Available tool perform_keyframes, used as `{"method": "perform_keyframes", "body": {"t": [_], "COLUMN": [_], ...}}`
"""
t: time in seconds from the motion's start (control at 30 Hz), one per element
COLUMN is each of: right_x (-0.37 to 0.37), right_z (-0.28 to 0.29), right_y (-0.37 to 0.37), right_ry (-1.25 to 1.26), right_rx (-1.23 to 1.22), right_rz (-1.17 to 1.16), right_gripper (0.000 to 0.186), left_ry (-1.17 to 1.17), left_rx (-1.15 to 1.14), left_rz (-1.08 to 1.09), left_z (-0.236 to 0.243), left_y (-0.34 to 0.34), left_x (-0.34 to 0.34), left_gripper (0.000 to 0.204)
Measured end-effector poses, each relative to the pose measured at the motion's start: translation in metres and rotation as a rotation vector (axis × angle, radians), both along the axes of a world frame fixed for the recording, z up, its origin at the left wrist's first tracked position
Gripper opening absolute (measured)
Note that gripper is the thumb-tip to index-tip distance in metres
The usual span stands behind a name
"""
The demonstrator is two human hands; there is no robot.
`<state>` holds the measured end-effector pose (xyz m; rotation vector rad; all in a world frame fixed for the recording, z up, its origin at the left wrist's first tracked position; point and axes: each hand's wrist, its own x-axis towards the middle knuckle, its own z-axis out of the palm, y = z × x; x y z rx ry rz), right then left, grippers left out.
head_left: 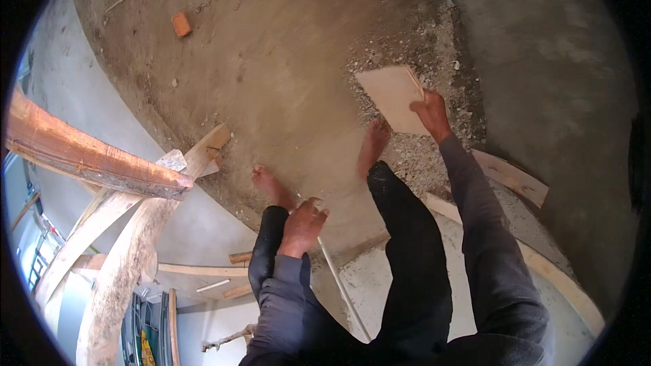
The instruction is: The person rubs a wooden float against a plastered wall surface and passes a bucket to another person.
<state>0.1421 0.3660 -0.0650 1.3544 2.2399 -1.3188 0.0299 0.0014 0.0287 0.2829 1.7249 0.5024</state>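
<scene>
My left hand [303, 228] is half-curled over a thin white rod [342, 288]; can't tell if it's gripping. Farther out, my right hand [432, 116] pinches a thin plywood-like panel [391, 98] by its edge, above the gravel [424, 163]. Panel looks lifted, not yet set down; can't tell what else is left. Beyond, an orange brick [181, 25] lies on the dirt floor [291, 61].

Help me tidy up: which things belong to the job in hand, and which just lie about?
In use, apparently:
flat tan panel, held in the right hand
thin pale rod by the left hand, grip unclear

Apparently lying about:
orange brick
short board at right
</scene>
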Motion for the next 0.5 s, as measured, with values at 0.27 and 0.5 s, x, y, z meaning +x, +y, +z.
{"method": "perform_keyframes", "body": {"t": [0.27,0.5], "right_x": [0.104,0.190], "right_z": [0.046,0.006], "right_y": [0.015,0.042], "right_ry": [0.029,-0.042], "right_rx": [-0.324,-0.071], "right_rz": [-0.356,-0.335], "right_gripper": [0.023,0.023], "left_ry": [0.149,0.163], "left_rx": [0.078,0.293], "left_rz": [0.086,-0.259], "left_z": [0.050,0.143], "left_y": [0.060,0.187], "left_x": [-0.012,-0.004], "left_gripper": [0.028,0.031]}}
